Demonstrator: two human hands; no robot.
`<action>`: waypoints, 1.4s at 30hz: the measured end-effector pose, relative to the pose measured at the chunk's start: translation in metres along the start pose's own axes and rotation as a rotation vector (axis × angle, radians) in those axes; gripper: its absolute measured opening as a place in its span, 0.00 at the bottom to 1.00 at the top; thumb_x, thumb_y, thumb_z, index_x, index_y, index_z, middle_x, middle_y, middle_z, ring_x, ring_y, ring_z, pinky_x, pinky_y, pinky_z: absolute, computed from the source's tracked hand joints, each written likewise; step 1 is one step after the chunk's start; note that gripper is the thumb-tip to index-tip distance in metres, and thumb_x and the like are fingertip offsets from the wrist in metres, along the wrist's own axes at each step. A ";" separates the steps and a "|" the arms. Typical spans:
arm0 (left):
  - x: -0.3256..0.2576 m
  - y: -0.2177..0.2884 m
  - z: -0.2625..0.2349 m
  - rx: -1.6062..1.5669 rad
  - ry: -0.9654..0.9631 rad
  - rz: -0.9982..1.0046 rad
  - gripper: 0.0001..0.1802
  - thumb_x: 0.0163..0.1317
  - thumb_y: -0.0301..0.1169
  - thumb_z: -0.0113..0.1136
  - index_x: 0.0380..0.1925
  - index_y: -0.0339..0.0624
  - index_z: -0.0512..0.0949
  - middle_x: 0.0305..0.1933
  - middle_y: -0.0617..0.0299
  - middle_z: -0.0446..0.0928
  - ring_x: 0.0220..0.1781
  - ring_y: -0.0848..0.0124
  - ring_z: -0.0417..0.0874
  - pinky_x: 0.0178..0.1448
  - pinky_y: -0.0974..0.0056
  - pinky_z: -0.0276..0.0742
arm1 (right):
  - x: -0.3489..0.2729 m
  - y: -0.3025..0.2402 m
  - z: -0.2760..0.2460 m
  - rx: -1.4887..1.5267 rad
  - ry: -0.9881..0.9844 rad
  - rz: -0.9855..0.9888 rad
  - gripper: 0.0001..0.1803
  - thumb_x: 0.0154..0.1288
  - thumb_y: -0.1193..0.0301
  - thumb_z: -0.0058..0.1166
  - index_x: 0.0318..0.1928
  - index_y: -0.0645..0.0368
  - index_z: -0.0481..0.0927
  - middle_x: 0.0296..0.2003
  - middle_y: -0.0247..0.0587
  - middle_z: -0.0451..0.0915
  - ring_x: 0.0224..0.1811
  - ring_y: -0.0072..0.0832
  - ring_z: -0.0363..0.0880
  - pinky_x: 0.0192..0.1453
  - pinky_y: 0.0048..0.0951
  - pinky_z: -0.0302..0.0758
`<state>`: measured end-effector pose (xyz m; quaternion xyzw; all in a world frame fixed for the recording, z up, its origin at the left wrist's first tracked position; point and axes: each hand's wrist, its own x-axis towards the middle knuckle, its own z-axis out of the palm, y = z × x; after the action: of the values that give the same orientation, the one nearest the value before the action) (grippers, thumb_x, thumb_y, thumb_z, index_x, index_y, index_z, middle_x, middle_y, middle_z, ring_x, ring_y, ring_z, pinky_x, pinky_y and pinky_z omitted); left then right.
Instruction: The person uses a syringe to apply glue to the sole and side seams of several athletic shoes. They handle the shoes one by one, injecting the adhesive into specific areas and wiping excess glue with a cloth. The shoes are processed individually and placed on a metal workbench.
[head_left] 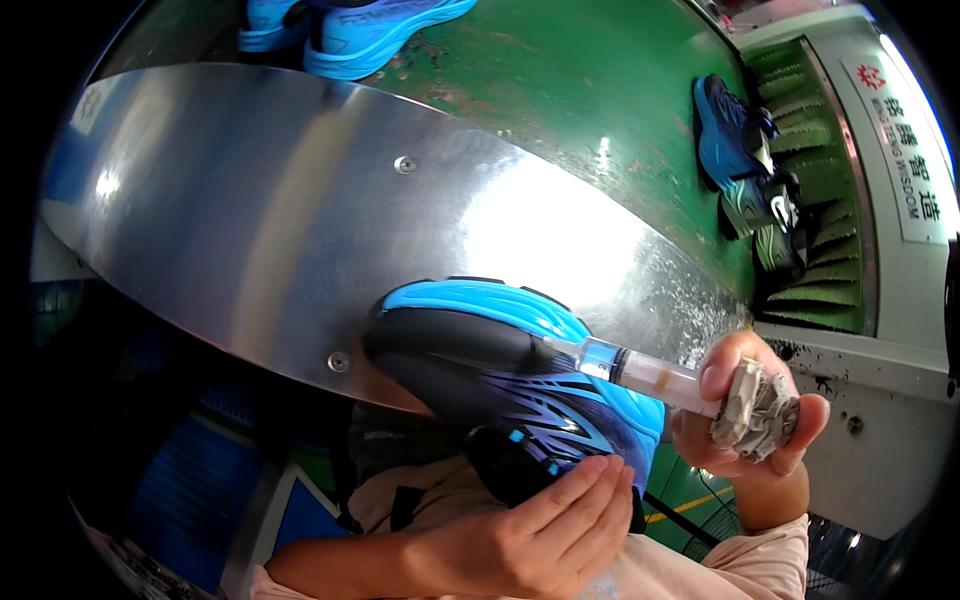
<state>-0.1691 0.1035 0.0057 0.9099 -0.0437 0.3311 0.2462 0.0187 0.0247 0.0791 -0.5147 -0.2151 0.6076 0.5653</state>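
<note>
A curved sheet of polished steel (250,220) fills the space above the hands, with a green conveyor belt (590,90) beyond it carrying more blue shoes (745,170). The left hand (540,530) cups a blue and black sports shoe (500,380) from below, fingers wrapped round its heel end. The right hand (745,420), to the side of the shoe, is clamped on a clear syringe-like applicator (640,372) whose grip is bound in crumpled tape (755,410). Its nozzle touches the rim where the bright blue sole meets the dark upper. Gluing looks to be underway; I cannot tell how much of the seam is covered. The shoe looks finished, with a jagged purple pattern on its side.
</note>
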 end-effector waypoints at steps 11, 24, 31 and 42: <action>0.001 0.005 -0.009 0.050 -0.187 0.010 0.10 0.58 0.29 0.54 0.38 0.43 0.81 0.46 0.58 0.81 0.50 0.62 0.82 0.58 0.58 0.75 | -0.037 0.032 -0.018 0.020 -0.019 -0.029 0.53 0.49 0.28 0.44 0.56 0.68 0.65 0.38 0.40 0.75 0.36 0.21 0.75 0.38 0.21 0.74; -0.005 0.011 -0.011 0.064 -0.183 -0.038 0.08 0.55 0.27 0.58 0.36 0.44 0.81 0.43 0.59 0.82 0.50 0.62 0.82 0.58 0.58 0.76 | -0.063 0.053 -0.031 0.102 -0.030 -0.028 0.54 0.48 0.28 0.44 0.55 0.68 0.65 0.37 0.38 0.74 0.35 0.20 0.75 0.38 0.20 0.73; -0.004 0.010 -0.012 0.069 -0.214 -0.034 0.08 0.55 0.25 0.60 0.36 0.44 0.81 0.44 0.58 0.82 0.49 0.61 0.82 0.56 0.56 0.77 | -0.081 0.075 -0.042 0.219 -0.025 -0.123 0.51 0.52 0.29 0.43 0.54 0.67 0.64 0.32 0.37 0.72 0.31 0.19 0.71 0.32 0.20 0.68; -0.008 -0.015 0.003 0.064 -0.164 -0.017 0.07 0.55 0.25 0.58 0.34 0.41 0.81 0.41 0.57 0.83 0.47 0.62 0.83 0.55 0.59 0.78 | -0.089 0.101 -0.064 0.241 0.036 -0.178 0.49 0.54 0.29 0.41 0.53 0.65 0.62 0.25 0.33 0.70 0.23 0.17 0.66 0.26 0.17 0.59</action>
<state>-0.1703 0.1140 -0.0079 0.9417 -0.0456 0.2546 0.2152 0.0119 -0.1033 0.0035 -0.4329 -0.1753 0.5673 0.6782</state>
